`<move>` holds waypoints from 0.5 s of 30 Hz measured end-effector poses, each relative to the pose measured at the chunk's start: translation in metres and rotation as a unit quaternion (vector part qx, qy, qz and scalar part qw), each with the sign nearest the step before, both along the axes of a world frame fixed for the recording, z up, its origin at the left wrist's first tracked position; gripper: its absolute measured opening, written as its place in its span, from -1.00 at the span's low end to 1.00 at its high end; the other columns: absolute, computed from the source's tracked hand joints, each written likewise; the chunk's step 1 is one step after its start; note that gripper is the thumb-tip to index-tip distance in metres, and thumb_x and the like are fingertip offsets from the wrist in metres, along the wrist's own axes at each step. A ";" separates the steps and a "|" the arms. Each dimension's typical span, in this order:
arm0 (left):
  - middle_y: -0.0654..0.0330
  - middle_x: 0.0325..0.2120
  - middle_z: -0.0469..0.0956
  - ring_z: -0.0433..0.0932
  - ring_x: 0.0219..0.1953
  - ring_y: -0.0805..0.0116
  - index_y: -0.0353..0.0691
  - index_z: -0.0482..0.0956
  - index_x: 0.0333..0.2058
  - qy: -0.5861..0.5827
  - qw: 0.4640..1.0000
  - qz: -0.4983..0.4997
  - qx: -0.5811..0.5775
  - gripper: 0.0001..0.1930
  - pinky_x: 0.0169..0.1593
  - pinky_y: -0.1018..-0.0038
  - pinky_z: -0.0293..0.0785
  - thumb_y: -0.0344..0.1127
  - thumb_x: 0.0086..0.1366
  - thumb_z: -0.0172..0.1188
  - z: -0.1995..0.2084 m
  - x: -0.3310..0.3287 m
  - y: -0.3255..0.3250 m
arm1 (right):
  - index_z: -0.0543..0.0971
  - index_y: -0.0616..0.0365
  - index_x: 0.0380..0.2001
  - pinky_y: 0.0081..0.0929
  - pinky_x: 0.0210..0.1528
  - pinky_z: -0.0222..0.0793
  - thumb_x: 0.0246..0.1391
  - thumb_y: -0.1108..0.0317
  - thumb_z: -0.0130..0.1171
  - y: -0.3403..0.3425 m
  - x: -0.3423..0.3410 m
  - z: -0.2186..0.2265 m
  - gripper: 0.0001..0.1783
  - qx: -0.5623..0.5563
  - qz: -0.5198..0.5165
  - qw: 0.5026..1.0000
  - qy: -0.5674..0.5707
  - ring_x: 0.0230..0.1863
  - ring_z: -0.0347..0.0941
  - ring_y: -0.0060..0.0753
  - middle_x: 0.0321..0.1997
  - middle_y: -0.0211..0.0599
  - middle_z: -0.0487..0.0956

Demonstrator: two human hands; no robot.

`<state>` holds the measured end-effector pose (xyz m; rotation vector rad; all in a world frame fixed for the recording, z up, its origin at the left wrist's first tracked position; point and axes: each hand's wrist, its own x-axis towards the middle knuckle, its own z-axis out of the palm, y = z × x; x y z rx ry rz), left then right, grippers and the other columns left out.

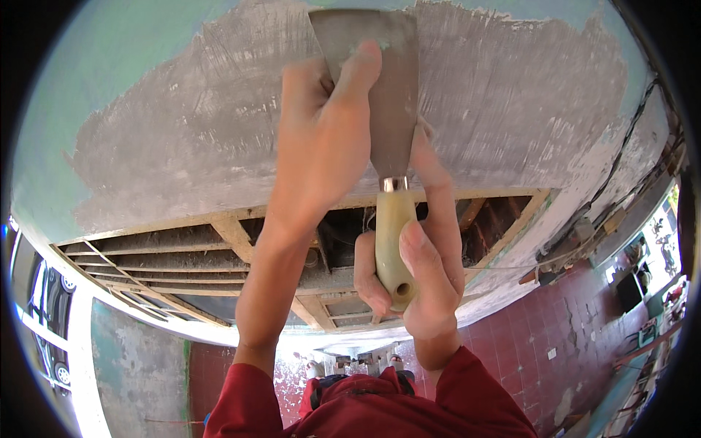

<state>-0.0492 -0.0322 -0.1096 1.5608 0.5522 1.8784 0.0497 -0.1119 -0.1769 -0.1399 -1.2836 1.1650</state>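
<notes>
A putty knife [394, 109] with a wide grey metal blade and a pale yellow-green handle points up against the wall. My right hand [436, 255] is wrapped round the handle, its thumb along the side and a finger reaching up behind the blade. Higher up, my left hand [326, 139] grips the blade's left edge, the thumb pressed flat on its face and the other fingers partly hidden. Small greenish specks stick to the blade near that thumb. Behind the knife, a rough grey bare patch [197, 131] spreads over the wall, ringed by green paint [124, 73].
Below the patch is a wooden-framed opening [161, 252] with slats. A dark cable [621, 153] runs down the wall at right. Red floor tiles [511, 350] lie beneath, with assorted items at far right. Parked cars [52, 314] show at far left.
</notes>
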 end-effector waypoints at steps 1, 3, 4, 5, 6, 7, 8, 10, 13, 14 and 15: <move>0.46 -0.74 0.26 0.13 -0.62 0.67 -0.25 0.33 -0.67 0.000 1.000 0.006 0.003 -0.55 -0.56 0.49 0.05 -0.21 0.42 0.09 -0.004 0.001 0.002 | -0.19 0.33 0.50 -0.65 -0.80 0.10 0.34 0.26 -0.14 0.002 0.000 0.000 -0.19 0.004 -0.004 1.000 0.000 -0.79 0.26 -0.60 0.48 0.18 0.16; 0.45 -0.73 0.26 0.14 -0.61 0.66 -0.26 0.32 -0.67 0.003 1.000 0.018 0.012 -0.54 -0.55 0.48 0.06 -0.21 0.42 0.09 -0.002 0.001 0.001 | -0.17 0.33 0.50 -0.65 -0.81 0.10 0.35 0.26 -0.15 0.006 0.001 0.003 -0.20 -0.002 -0.006 1.000 0.002 -0.79 0.26 -0.61 0.47 0.17 0.17; 0.45 -0.73 0.26 0.14 -0.61 0.66 -0.26 0.32 -0.67 0.006 1.000 0.025 0.015 -0.54 -0.55 0.48 0.06 -0.20 0.42 0.09 0.007 0.002 -0.001 | -0.17 0.30 0.50 -0.64 -0.78 0.12 0.36 0.26 -0.15 0.006 0.002 0.005 -0.22 -0.003 0.004 1.000 0.006 -0.78 0.27 -0.60 0.41 0.12 0.22; 0.44 -0.73 0.27 0.14 -0.60 0.66 -0.26 0.32 -0.67 0.005 0.999 0.029 0.016 -0.54 -0.55 0.48 0.06 -0.20 0.42 0.09 0.010 0.002 -0.002 | -0.16 0.27 0.50 -0.63 -0.76 0.13 0.37 0.27 -0.15 0.006 0.003 0.006 -0.23 -0.003 0.014 1.000 0.012 -0.76 0.28 -0.59 0.34 0.08 0.28; 0.44 -0.72 0.27 0.15 -0.59 0.66 -0.26 0.32 -0.67 0.005 0.999 0.032 0.015 -0.53 -0.54 0.48 0.07 -0.19 0.42 0.09 0.012 0.002 -0.003 | -0.16 0.21 0.51 -0.62 -0.70 0.16 0.38 0.28 -0.16 0.005 0.004 0.007 -0.24 0.006 0.033 0.999 0.020 -0.72 0.31 -0.57 0.20 -0.01 0.37; 0.43 -0.72 0.27 0.15 -0.59 0.65 -0.27 0.32 -0.67 0.003 0.999 0.033 0.013 -0.53 -0.54 0.48 0.07 -0.18 0.42 0.09 0.011 0.003 -0.003 | -0.16 0.18 0.52 -0.61 -0.68 0.17 0.39 0.28 -0.17 0.003 0.004 0.005 -0.25 0.004 0.036 0.999 0.019 -0.71 0.32 -0.56 0.14 -0.05 0.42; 0.43 -0.71 0.28 0.16 -0.58 0.65 -0.27 0.32 -0.67 0.001 0.999 0.033 0.011 -0.53 -0.53 0.48 0.08 -0.18 0.42 0.10 0.009 0.003 -0.002 | -0.16 0.15 0.52 -0.61 -0.66 0.18 0.40 0.28 -0.17 0.003 0.005 0.005 -0.25 0.007 0.041 0.999 0.014 -0.69 0.33 -0.55 0.07 -0.09 0.47; 0.43 -0.70 0.28 0.17 -0.58 0.64 -0.28 0.32 -0.66 0.024 0.999 0.041 0.011 -0.53 -0.52 0.47 0.10 -0.17 0.42 0.09 -0.002 0.000 0.001 | -0.15 0.14 0.52 -0.62 -0.68 0.15 0.41 0.25 -0.16 0.000 0.007 0.001 -0.26 -0.002 0.018 1.000 -0.010 -0.70 0.32 -0.55 0.05 -0.09 0.48; 0.42 -0.69 0.30 0.19 -0.57 0.63 -0.29 0.34 -0.64 -0.003 1.000 0.027 0.015 -0.54 -0.51 0.47 0.13 -0.17 0.42 0.10 0.011 0.007 0.006 | -0.13 0.12 0.53 -0.64 -0.71 0.12 0.43 0.22 -0.15 0.009 0.009 0.005 -0.26 0.007 0.005 1.000 -0.012 -0.71 0.31 -0.56 -0.07 -0.13 0.50; 0.41 -0.69 0.30 0.20 -0.56 0.63 -0.30 0.36 -0.64 -0.021 0.999 0.021 0.014 -0.55 -0.50 0.47 0.15 -0.17 0.42 0.10 0.017 0.009 0.006 | -0.13 0.11 0.53 -0.65 -0.71 0.11 0.43 0.21 -0.15 0.014 0.008 0.006 -0.27 0.015 0.013 1.000 -0.007 -0.72 0.31 -0.57 -0.13 -0.15 0.51; 0.41 -0.68 0.32 0.21 -0.56 0.63 -0.30 0.38 -0.62 -0.009 0.999 0.029 0.020 -0.55 -0.50 0.48 0.16 -0.16 0.43 0.10 0.018 0.007 0.005 | -0.13 0.10 0.53 -0.65 -0.72 0.10 0.43 0.21 -0.15 0.019 0.008 0.007 -0.27 0.032 0.036 0.999 0.000 -0.72 0.31 -0.57 -0.19 -0.18 0.51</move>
